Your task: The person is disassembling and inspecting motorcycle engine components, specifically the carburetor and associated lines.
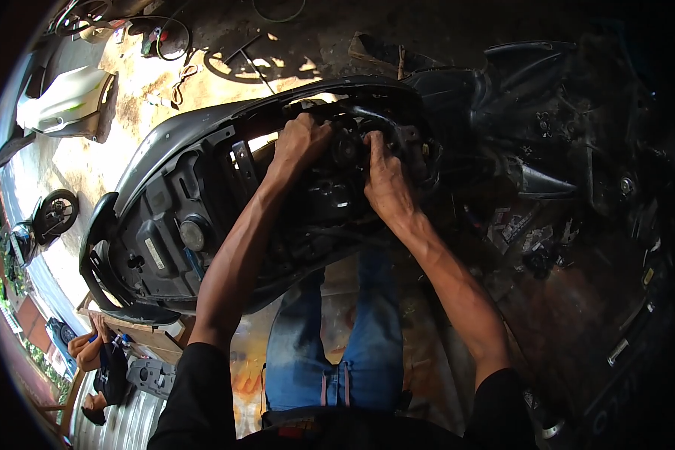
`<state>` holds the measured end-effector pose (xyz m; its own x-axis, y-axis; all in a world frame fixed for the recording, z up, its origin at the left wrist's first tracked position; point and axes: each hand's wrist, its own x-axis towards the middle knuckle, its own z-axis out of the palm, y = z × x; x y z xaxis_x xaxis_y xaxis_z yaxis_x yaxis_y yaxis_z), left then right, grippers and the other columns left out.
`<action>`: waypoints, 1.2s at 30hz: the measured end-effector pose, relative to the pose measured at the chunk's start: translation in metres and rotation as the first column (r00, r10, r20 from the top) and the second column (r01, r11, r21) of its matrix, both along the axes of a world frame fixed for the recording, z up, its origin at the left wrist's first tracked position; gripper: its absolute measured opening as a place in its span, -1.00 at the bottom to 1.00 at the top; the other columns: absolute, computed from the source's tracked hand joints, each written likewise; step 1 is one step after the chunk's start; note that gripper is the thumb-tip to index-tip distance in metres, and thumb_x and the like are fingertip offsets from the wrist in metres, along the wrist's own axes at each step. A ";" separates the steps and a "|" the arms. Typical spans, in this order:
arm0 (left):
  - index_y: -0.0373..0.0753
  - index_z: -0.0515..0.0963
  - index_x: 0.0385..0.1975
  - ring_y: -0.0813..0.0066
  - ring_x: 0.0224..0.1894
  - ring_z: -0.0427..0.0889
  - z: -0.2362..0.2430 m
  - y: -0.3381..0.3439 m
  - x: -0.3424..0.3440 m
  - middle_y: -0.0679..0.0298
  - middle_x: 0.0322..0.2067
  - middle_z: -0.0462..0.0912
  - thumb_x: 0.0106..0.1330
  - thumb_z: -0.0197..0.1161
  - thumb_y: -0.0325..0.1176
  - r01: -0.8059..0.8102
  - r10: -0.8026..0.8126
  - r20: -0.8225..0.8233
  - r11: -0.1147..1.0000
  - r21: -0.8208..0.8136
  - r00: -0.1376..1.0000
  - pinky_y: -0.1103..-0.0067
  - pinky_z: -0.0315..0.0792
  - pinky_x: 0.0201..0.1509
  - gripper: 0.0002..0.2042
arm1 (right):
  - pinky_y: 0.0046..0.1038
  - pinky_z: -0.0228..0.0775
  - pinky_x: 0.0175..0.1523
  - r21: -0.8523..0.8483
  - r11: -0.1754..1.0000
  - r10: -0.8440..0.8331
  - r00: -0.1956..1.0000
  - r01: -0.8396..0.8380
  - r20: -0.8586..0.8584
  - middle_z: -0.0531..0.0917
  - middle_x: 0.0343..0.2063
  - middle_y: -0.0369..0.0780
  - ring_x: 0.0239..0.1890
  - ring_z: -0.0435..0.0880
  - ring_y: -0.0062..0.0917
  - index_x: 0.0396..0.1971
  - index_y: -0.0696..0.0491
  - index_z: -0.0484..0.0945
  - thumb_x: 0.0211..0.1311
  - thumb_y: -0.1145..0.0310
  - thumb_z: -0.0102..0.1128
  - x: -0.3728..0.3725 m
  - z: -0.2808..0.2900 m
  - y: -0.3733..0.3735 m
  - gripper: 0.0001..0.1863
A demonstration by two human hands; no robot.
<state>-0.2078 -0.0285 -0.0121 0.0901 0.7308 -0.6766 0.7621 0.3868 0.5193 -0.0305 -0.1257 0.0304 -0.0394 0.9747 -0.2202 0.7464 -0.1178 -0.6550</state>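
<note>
A black scooter (pixel 180 157) with its seat off stretches across the view in front of me, its inner bay exposed. My left hand (pixel 303 144) reaches into the bay with its fingers curled closed against the left side of a dark round part (pixel 345 146). What it grips is hidden in shadow. On the other side of that part, my right hand (pixel 386 172) is bent closed, its fingertips down among dark engine parts. I cannot make out what it holds. A round tank cap (pixel 194 233) sits left of my left forearm.
Black body panels (pixel 540 120) lie at the right. A pale fairing panel (pixel 67 105) rests on the sunlit floor at the far left, near a parked motorcycle (pixel 45 221). Another person (pixel 105 367) is at the lower left. Small scattered items (pixel 529 232) lie right of my right arm.
</note>
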 end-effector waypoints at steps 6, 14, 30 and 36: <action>-0.44 0.64 -0.18 -0.24 -0.07 0.68 0.017 -0.003 -0.001 -0.28 -0.24 0.69 0.40 0.15 -0.10 -0.021 0.018 0.022 0.987 0.158 1.000 0.10 0.54 0.02 -0.58 | -0.12 0.52 -0.20 -0.019 0.996 -0.093 0.990 0.091 -0.103 0.66 -0.42 0.02 -0.30 0.72 0.05 0.09 0.11 0.23 0.12 0.81 0.10 0.001 -0.005 0.009 -0.45; -0.35 0.59 0.11 0.05 0.08 0.70 0.038 -0.024 -0.007 -0.10 -0.04 0.72 0.53 0.10 -0.18 -0.204 0.137 0.225 0.930 0.306 0.965 0.36 0.50 0.16 -0.62 | -0.27 0.58 -0.21 -0.061 0.949 -0.316 0.923 0.310 -0.222 0.69 -0.40 -0.07 -0.29 0.79 -0.21 0.04 0.11 0.26 0.20 0.74 0.19 -0.006 -0.004 0.013 -0.53; -0.21 0.70 -0.03 -0.11 -0.08 0.70 0.027 0.005 -0.001 -0.07 -0.22 0.74 0.41 0.17 -0.18 0.277 -0.278 -0.034 0.923 0.268 0.960 0.18 0.53 0.06 -0.69 | -0.22 0.67 0.05 0.082 0.996 0.019 1.000 -0.019 0.005 0.58 0.10 0.11 0.00 0.69 -0.06 0.43 0.19 0.06 0.16 0.83 0.06 0.001 -0.016 -0.020 -0.20; -0.35 0.69 -0.29 -0.14 -0.21 0.71 0.001 0.011 -0.003 -0.18 -0.37 0.70 0.36 0.21 -0.09 0.324 -0.314 -0.080 0.902 0.286 0.946 0.14 0.57 -0.04 -0.63 | -0.20 0.62 0.04 -0.098 0.995 0.013 1.000 -0.015 -0.024 0.62 0.01 0.13 -0.05 0.68 0.02 0.38 0.17 0.16 0.18 0.81 0.07 0.001 -0.007 -0.012 -0.27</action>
